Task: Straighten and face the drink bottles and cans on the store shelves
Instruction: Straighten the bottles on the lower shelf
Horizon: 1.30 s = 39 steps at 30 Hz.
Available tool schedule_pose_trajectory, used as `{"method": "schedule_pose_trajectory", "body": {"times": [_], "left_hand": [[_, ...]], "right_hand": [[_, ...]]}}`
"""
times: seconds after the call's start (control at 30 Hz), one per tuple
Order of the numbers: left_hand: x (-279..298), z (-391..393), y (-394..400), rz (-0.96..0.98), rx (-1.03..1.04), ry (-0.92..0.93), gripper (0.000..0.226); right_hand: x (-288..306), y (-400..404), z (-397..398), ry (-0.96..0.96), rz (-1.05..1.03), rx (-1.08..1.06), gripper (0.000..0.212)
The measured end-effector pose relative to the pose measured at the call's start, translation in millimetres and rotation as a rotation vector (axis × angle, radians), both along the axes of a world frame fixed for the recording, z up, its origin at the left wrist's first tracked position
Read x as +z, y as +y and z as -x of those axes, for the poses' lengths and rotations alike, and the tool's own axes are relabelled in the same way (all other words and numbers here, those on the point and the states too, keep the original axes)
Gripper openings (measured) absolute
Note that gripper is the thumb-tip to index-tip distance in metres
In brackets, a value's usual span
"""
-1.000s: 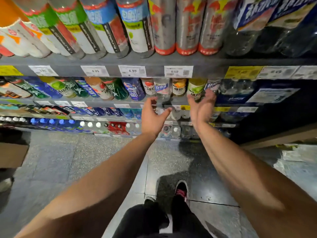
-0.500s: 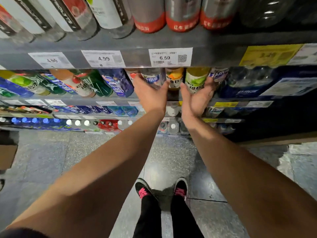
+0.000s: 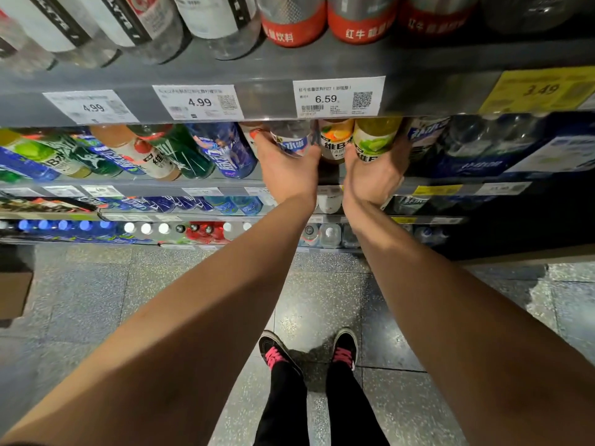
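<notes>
On the second shelf (image 3: 219,183) stands a row of drink bottles. My left hand (image 3: 288,173) wraps around a clear bottle with a blue and white label (image 3: 291,138). My right hand (image 3: 375,177) cups a bottle with a lime-green label (image 3: 375,136) from below and from the right. Between the two stands an orange-label bottle (image 3: 335,138), untouched. My fingertips are hidden behind the bottles.
Above, the top shelf (image 3: 289,64) holds red-bottomed silver cans (image 3: 291,24) and white-label bottles, with price tags (image 3: 338,96) on its edge. Blue and green bottles (image 3: 222,149) stand left of my hands, dark blue packs (image 3: 502,146) to the right. Lower shelves hold more bottles. My shoes (image 3: 309,352) are on the tiled floor.
Both hands rose from the shelf edge and closed on two bottles. The view came closer to the shelves and my feet stepped forward.
</notes>
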<state>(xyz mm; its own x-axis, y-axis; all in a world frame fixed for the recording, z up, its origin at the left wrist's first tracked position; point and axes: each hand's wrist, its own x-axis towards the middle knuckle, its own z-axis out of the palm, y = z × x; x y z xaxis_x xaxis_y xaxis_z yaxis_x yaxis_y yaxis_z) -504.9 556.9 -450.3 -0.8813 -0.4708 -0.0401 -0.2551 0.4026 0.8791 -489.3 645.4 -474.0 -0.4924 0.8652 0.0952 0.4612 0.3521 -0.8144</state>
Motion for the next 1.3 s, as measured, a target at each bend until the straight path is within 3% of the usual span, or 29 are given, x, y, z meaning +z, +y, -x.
{"method": "schedule_pose_trajectory", "body": {"times": [0.13,0.33,0.43,0.57,0.73,0.9,1.0,1.1,1.2,1.3], "left_hand": [[3.2,-6.3,-8.4,-0.06,-0.03,0.017,0.067],[1.9,-24.7,-25.3,-0.124,-0.062,0.022,0.065],[-2.0,-33.9,-31.8,-0.185,-0.024,0.042,0.057],[0.3,-46.9,-40.3,-0.236,0.004,0.094,0.063],[4.3,-67.4,-63.7,-0.246,-0.011,0.083,0.059],[7.5,-77.9,-103.5,-0.232,-0.067,0.066,0.053],[11.2,-75.4,-124.8,-0.232,-0.076,0.043,0.05],[12.9,-68.4,-141.2,-0.216,-0.081,0.016,0.054],[12.2,-63.8,-154.9,-0.168,-0.09,-0.005,0.051],[8.8,-62.9,-164.1,-0.165,-0.123,-0.011,0.048]], "right_hand": [[0.5,4.2,-2.8,-0.05,-0.102,0.042,0.075],[1.5,6.7,-16.7,0.055,-0.015,0.058,0.068],[-1.3,8.8,-27.2,0.126,0.092,0.054,0.082],[-8.7,5.0,-40.8,0.247,0.267,0.131,0.095],[-5.2,-33.2,-61.1,0.139,0.01,0.123,0.078],[-1.7,-60.8,-40.5,0.07,0.137,0.254,0.074],[6.6,-78.6,-20.0,-0.024,0.049,0.286,0.079],[4.0,-87.6,0.1,-0.108,-0.057,0.295,0.066],[7.9,-90.9,8.3,-0.176,-0.067,0.33,0.068],[8.6,-102.8,5.6,-0.09,-0.345,0.355,0.052]]}}
